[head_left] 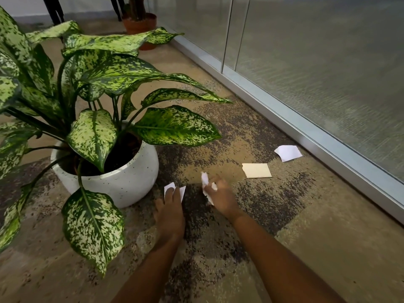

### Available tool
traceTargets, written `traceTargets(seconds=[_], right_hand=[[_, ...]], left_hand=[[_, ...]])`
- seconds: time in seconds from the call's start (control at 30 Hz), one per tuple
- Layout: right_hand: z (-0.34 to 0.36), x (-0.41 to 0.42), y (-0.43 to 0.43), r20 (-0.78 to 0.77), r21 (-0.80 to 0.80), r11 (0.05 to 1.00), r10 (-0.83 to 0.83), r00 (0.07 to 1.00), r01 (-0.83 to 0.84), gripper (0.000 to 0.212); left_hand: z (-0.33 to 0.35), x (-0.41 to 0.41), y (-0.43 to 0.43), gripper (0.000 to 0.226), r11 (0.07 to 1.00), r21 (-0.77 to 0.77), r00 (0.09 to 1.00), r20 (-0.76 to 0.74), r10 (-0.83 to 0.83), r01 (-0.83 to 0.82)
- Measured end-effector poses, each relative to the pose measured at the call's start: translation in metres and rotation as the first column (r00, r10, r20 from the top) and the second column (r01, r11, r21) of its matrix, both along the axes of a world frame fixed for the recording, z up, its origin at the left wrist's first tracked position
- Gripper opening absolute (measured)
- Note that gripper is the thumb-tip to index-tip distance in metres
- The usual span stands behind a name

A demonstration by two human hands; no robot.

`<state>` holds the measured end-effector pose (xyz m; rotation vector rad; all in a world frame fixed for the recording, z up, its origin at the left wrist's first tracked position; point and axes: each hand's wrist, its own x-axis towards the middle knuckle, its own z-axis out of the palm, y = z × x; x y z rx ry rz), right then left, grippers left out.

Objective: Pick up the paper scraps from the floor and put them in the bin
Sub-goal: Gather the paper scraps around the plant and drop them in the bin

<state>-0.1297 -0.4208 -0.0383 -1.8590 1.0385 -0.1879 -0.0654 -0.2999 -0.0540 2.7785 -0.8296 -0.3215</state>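
Down on the speckled carpet (306, 248), among paper scraps.
Right hand (219, 199) curled round crumpled white scraps (205, 184); left hand (170, 212) with fingers straight, pressing a white scrap (182, 192) just beside the white plant pot (122, 184). Farther out, lying loose: a cream scrap (256, 170), then a white torn scrap (288, 153) near the glass wall's metal rail (317, 147).
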Motion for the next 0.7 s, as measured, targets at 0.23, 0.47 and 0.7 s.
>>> traceTargets(seconds=[0.23,0.47,0.7], right_hand=[[-0.011,-0.043,-0.010,0.023,-0.087,0.982,-0.166,0.986,0.168,0.034],[-0.006,-0.070,-0.051,-0.093,-0.430,0.866,-0.322,0.942,0.253,0.040],[0.010,-0.052,-0.096,-0.376,-0.534,0.845,-0.244,0.894,0.006,0.066]], left_hand=[[-0.010,-0.016,0.001,0.063,0.987,-0.095,0.991,-0.021,-0.130,0.128],[-0.018,-0.027,0.001,0.052,0.982,-0.018,0.978,0.097,-0.187,0.189],[-0.010,-0.029,0.001,0.047,0.983,0.036,0.965,0.189,-0.183,0.180]])
